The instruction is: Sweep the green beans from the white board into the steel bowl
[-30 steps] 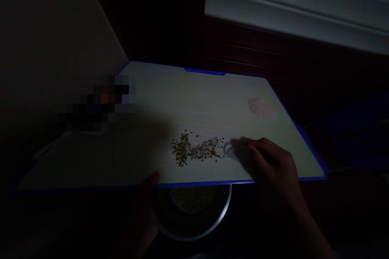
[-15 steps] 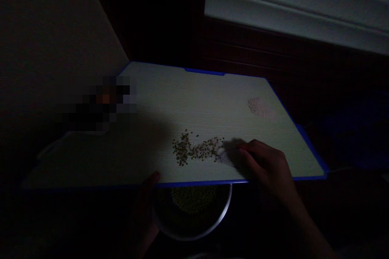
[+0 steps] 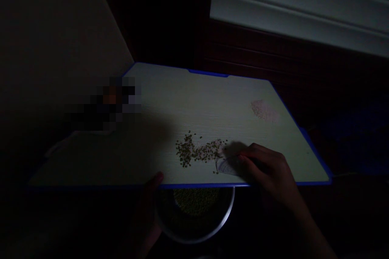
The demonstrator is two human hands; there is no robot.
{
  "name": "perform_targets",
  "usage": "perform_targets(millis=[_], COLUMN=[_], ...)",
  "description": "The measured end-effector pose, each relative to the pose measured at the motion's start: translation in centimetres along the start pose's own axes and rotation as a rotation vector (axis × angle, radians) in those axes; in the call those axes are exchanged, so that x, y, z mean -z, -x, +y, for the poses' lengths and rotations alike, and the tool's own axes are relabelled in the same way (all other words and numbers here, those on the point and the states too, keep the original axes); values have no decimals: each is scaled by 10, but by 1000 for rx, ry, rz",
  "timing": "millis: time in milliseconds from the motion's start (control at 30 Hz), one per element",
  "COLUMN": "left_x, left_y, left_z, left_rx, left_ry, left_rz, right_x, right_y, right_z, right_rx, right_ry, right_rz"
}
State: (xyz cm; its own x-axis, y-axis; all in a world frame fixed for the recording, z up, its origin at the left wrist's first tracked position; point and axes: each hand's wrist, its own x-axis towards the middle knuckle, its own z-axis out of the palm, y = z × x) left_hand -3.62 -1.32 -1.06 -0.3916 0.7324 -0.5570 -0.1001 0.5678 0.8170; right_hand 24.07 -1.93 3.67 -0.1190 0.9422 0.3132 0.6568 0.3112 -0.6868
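My right hand pinches a clear, thin plastic piece with a curved edge, much like a protractor, flat on the pale table top. Left of the piece lie scattered mung beans, mixed with some pale grains. Below the table's front edge, my left hand grips a metal bowl by its left side, with the thumb up on the edge. Green beans fill the middle of the bowl, whose far part is hidden under the table.
A blue-rimmed folding-type table spans the view. A small pile of pale pinkish grains sits at its right. Blurred-out items stand at the left edge, near a wall. The scene is dim.
The plastic piece has come slightly nearer to the front edge, and a couple of beans now lie beside its tip. My left hand still grips the bowl. The view has shifted slightly.
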Motion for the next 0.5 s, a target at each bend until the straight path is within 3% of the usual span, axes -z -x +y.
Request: perform_targets(millis=[67,167,300,333,500], left_x=[-4,-3,9,12,14], left_y=[3,2,-12,-16,-23], left_z=[6,6,-17,-24,-34], left_rx=[37,-25,-119,-132,-137], left_ry=[0,-72,-104,-62,-50], left_rz=[28,43,-25,-94,-56], right_x=[0,1,1,1,2], right_y=[1,0,0,0,2], right_z=[0,-1,-3,-3,-4], right_rx=[-2,7,68,80,110], right_ry=[-3,7,-7,-15,-77], right_rz=[-1,6,-36,-47,-77])
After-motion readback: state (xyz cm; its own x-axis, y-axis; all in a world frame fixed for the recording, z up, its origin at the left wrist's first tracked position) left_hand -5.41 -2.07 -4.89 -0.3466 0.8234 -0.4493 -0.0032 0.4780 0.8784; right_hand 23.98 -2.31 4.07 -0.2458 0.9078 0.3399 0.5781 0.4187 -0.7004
